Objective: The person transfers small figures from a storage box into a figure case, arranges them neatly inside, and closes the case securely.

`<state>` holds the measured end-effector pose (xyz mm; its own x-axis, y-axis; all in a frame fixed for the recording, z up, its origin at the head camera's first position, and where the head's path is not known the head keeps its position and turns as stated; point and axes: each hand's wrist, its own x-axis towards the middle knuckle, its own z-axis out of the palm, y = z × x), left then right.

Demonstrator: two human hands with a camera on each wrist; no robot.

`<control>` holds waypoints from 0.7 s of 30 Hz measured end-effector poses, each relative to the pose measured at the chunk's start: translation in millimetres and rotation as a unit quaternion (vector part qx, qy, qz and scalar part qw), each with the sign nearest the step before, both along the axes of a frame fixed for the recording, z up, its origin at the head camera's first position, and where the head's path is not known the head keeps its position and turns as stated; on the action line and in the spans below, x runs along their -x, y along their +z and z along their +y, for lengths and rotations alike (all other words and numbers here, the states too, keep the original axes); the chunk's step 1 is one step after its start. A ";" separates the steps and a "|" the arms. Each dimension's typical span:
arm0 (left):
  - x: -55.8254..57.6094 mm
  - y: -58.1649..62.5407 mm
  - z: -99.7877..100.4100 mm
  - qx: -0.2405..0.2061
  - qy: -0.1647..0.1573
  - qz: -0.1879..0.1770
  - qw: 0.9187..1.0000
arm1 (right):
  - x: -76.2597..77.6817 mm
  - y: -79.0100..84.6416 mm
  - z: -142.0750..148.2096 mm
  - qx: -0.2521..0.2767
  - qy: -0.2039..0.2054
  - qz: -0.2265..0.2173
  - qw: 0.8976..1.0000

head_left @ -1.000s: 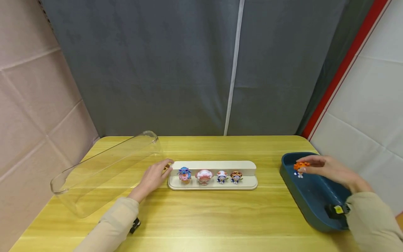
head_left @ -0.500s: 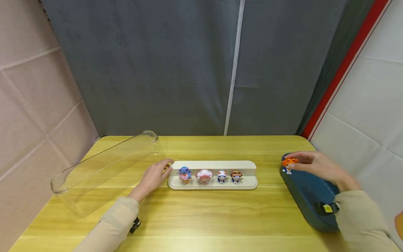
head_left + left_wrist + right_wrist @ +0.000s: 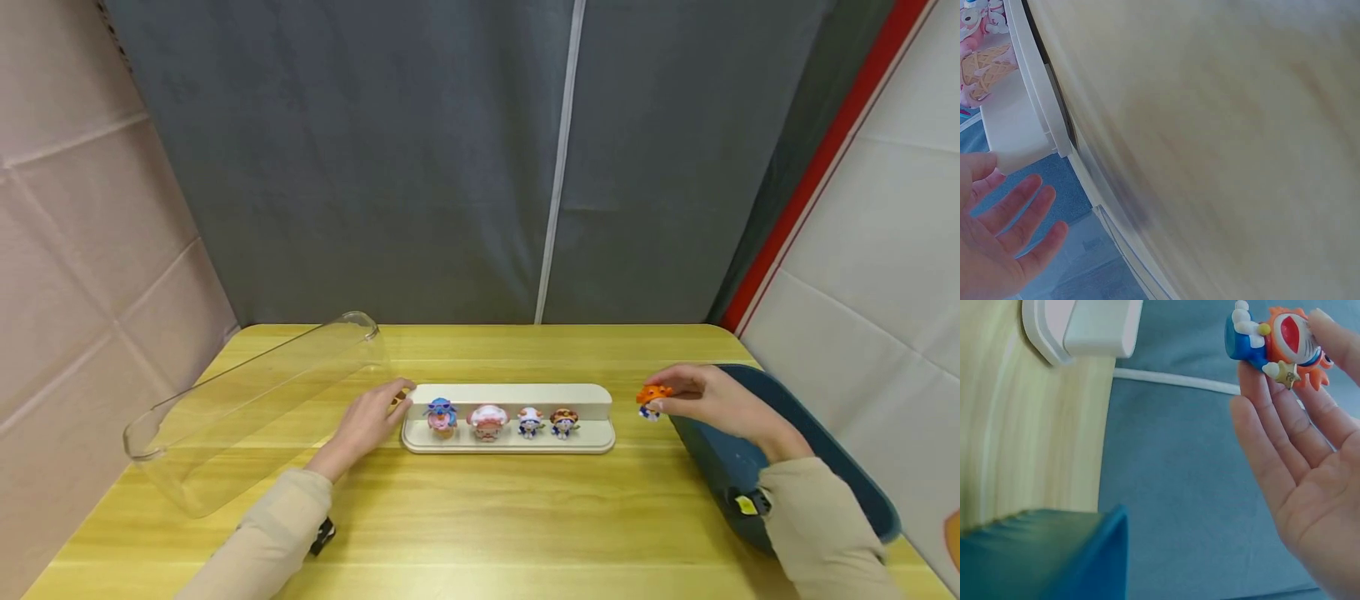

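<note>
My right hand (image 3: pixel 708 404) pinches a small figurine (image 3: pixel 651 402) with an orange top and blue-and-white body, held beside the left rim of the dark blue bin. In the right wrist view the figurine (image 3: pixel 1285 340) lies sideways between thumb and fingers, its red mouth and a gold star showing. My left hand (image 3: pixel 367 421) touches the left end of the white stepped display base (image 3: pixel 506 447), other fingers spread in the left wrist view. On that base stand a blue-and-pink figurine (image 3: pixel 442 417), a pink-and-white one (image 3: pixel 487 422), a white-capped one (image 3: pixel 529 422) and a brown-capped one (image 3: pixel 563 422).
A clear plastic cover (image 3: pixel 255 408) lies slanted on the wooden table (image 3: pixel 480 517) at the left. The dark blue bin (image 3: pixel 825 433) stands at the right, partly behind the right forearm. A grey curtain (image 3: pixel 375 167) hangs behind the table.
My right hand has moved left with the orange-topped figurine, from over the bin to just left of its rim. The left hand stays at the display base.
</note>
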<state>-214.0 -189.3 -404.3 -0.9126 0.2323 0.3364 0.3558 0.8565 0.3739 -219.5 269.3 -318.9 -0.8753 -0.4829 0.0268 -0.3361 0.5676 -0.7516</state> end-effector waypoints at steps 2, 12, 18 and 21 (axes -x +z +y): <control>0.0 0.2 0.1 -0.001 0.001 -0.002 1.000 | 1.0 -4.2 -3.3 0.002 0.001 0.001 1.000; 0.3 0.0 0.4 -0.002 0.001 -0.004 1.000 | 8.5 -35.4 -18.6 0.016 0.016 0.034 0.999; 0.1 0.4 0.2 -0.003 0.000 -0.003 1.000 | 13.7 -52.3 -25.5 0.017 0.004 0.008 1.000; -0.1 0.3 0.2 -0.003 -0.001 -0.003 1.000 | 15.1 -59.1 -28.8 0.015 -0.007 0.003 1.000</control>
<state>-213.9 -189.2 -404.0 -0.9142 0.2315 0.3327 0.3547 0.8541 0.3803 -234.6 240.5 -377.9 -0.8813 -0.4703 0.0471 -0.3338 0.5487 -0.7665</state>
